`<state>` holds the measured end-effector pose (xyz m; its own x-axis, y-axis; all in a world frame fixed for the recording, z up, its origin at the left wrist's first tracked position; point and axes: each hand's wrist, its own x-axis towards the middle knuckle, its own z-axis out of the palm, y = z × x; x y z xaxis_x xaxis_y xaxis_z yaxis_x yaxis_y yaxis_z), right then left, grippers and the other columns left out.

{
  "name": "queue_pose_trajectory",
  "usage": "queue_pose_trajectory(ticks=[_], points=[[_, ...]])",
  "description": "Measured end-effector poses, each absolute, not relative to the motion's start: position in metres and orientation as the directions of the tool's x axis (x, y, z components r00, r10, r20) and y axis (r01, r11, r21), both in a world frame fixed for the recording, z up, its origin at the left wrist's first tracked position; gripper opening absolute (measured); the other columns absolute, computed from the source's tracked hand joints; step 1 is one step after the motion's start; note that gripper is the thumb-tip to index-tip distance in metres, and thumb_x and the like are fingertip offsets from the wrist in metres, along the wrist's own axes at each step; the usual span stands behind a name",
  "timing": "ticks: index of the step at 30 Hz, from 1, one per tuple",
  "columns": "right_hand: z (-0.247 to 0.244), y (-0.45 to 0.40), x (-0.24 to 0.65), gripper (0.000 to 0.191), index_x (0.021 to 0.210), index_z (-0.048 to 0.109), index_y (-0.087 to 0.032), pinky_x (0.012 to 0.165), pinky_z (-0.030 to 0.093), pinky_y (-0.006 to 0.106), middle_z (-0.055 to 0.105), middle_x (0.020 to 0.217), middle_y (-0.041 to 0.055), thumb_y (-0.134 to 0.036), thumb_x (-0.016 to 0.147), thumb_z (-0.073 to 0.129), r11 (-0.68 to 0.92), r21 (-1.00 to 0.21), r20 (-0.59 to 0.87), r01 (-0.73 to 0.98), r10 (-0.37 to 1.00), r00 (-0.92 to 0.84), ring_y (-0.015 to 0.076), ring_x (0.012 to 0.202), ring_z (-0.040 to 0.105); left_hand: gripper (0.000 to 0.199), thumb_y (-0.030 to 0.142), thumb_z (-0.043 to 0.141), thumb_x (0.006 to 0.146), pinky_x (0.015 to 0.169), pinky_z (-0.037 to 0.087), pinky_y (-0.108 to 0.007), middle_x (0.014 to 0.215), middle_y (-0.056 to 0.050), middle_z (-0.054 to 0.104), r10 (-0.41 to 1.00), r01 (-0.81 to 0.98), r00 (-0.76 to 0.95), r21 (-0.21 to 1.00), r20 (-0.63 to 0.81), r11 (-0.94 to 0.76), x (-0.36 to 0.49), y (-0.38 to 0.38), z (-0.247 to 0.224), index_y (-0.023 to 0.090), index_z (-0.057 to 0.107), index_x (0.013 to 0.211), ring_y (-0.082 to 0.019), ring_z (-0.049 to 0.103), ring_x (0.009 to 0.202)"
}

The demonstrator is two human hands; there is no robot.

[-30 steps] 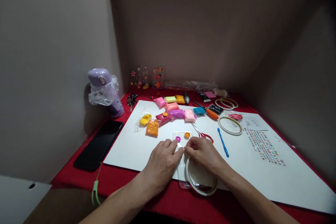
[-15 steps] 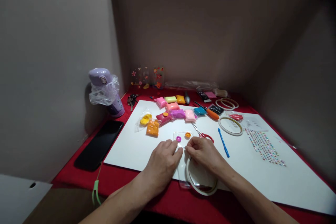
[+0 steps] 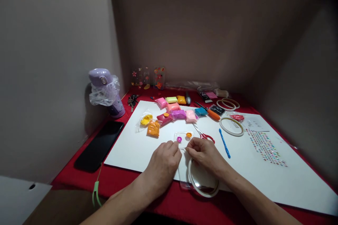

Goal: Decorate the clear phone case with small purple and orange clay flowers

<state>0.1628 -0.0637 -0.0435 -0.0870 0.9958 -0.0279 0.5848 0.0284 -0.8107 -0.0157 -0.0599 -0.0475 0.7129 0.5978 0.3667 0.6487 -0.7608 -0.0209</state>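
A clear phone case lies in front of me, reaching over the white board's near edge. A purple clay flower and an orange clay flower sit at its far end. My left hand is closed over the case's left side, its fingertips at one end of a thin whitish strip of tape. My right hand pinches the strip's other end. Below the right hand, a roll of tape leans across the case. What the left fingers grip is partly hidden.
Red scissors lie just beyond my right hand, and a blue modelling tool to its right. Bagged clay covers the board's back. A gem sheet lies right; a black phone and purple bottle stand left.
My left thumb has drawn back slightly to the left, and more of the whitish strip shows between the hands. The right hand and the roll have barely shifted.
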Motion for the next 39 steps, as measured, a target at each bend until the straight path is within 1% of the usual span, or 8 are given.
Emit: queue_pose_trajectory(ticks=[4, 8, 10, 15, 21, 26, 31, 39], points=[[-0.045, -0.064, 0.163, 0.013, 0.065, 0.052, -0.020, 0.049, 0.036, 0.022, 0.058, 0.053, -0.0020, -0.020, 0.077, 0.048, 0.025, -0.799, -0.029, 0.601, 0.996, -0.079, 0.0128, 0.050, 0.054, 0.011, 0.010, 0.047, 0.090, 0.072, 0.049, -0.035, 0.111, -0.010, 0.059, 0.590, 0.635, 0.724, -0.012, 0.359, -0.772, -0.017, -0.061, -0.045, 0.013, 0.058, 0.090, -0.021, 0.053, 0.087], [-0.048, -0.062, 0.165, 0.011, 0.065, 0.054, -0.019, 0.048, 0.035, 0.022, 0.060, 0.056, -0.0005, -0.019, 0.075, 0.049, 0.024, -0.778, -0.016, 0.628, 0.998, -0.058, 0.0138, 0.051, 0.055, 0.012, 0.013, 0.047, 0.091, 0.072, 0.048, -0.035, 0.101, -0.008, 0.061, 0.608, 0.642, 0.718, 0.015, 0.338, -0.767, -0.018, -0.061, -0.045, 0.015, 0.058, 0.086, -0.021, 0.053, 0.086], [-0.049, -0.061, 0.166, 0.011, 0.065, 0.054, -0.019, 0.048, 0.035, 0.022, 0.060, 0.056, -0.0002, -0.019, 0.075, 0.049, 0.025, -0.779, -0.015, 0.626, 0.998, -0.058, 0.0140, 0.051, 0.055, 0.011, 0.015, 0.047, 0.091, 0.072, 0.048, -0.036, 0.101, -0.008, 0.061, 0.605, 0.638, 0.723, 0.014, 0.332, -0.770, -0.018, -0.061, -0.046, 0.016, 0.058, 0.092, -0.022, 0.052, 0.086], [-0.049, -0.061, 0.165, 0.013, 0.064, 0.053, -0.019, 0.047, 0.035, 0.022, 0.058, 0.054, -0.0013, -0.021, 0.077, 0.051, 0.024, -0.791, -0.023, 0.611, 0.997, -0.070, 0.0134, 0.050, 0.054, 0.023, 0.018, 0.047, 0.091, 0.074, 0.048, -0.037, 0.114, -0.011, 0.058, 0.572, 0.616, 0.741, -0.017, 0.351, -0.787, -0.018, -0.061, -0.048, 0.018, 0.056, 0.113, -0.023, 0.052, 0.091], [-0.040, -0.066, 0.162, 0.015, 0.063, 0.051, -0.019, 0.044, 0.035, 0.021, 0.053, 0.050, -0.0037, -0.024, 0.078, 0.052, -0.008, -0.879, -0.056, 0.477, 0.995, -0.087, 0.0108, 0.044, 0.050, 0.020, 0.018, 0.050, 0.090, 0.071, 0.049, -0.037, 0.108, -0.010, 0.060, 0.592, 0.633, 0.740, -0.035, 0.319, -0.773, -0.017, -0.061, -0.045, 0.018, 0.058, 0.108, -0.023, 0.053, 0.089], [-0.035, -0.065, 0.168, 0.016, 0.065, 0.053, -0.019, 0.042, 0.035, 0.020, 0.049, 0.046, -0.0054, -0.027, 0.078, 0.054, -0.068, -0.927, -0.070, 0.369, 0.998, 0.008, 0.0091, 0.040, 0.047, 0.021, 0.018, 0.051, 0.089, 0.071, 0.049, -0.037, 0.110, -0.011, 0.059, 0.586, 0.634, 0.741, -0.054, 0.329, -0.771, -0.017, -0.060, -0.046, 0.019, 0.058, 0.109, -0.024, 0.053, 0.089], [-0.041, -0.061, 0.173, 0.015, 0.061, 0.051, -0.018, 0.038, 0.031, 0.019, 0.046, 0.041, -0.0058, -0.024, 0.074, 0.054, -0.182, -0.912, -0.201, 0.368, 0.979, -0.013, 0.0088, 0.037, 0.045, 0.022, 0.017, 0.053, 0.087, 0.070, 0.049, -0.037, 0.108, -0.011, 0.060, 0.571, 0.635, 0.726, -0.054, 0.383, -0.771, -0.017, -0.061, -0.052, 0.019, 0.059, 0.109, -0.023, 0.053, 0.087], [-0.047, -0.059, 0.176, 0.016, 0.063, 0.053, -0.017, 0.040, 0.034, 0.019, 0.048, 0.047, -0.0056, -0.028, 0.076, 0.055, -0.183, -0.931, -0.220, 0.315, 0.972, -0.087, 0.0081, 0.040, 0.046, 0.022, 0.017, 0.053, 0.088, 0.070, 0.049, -0.036, 0.108, -0.011, 0.061, 0.573, 0.639, 0.719, -0.049, 0.392, -0.768, -0.017, -0.061, -0.052, 0.019, 0.060, 0.109, -0.023, 0.054, 0.086]])
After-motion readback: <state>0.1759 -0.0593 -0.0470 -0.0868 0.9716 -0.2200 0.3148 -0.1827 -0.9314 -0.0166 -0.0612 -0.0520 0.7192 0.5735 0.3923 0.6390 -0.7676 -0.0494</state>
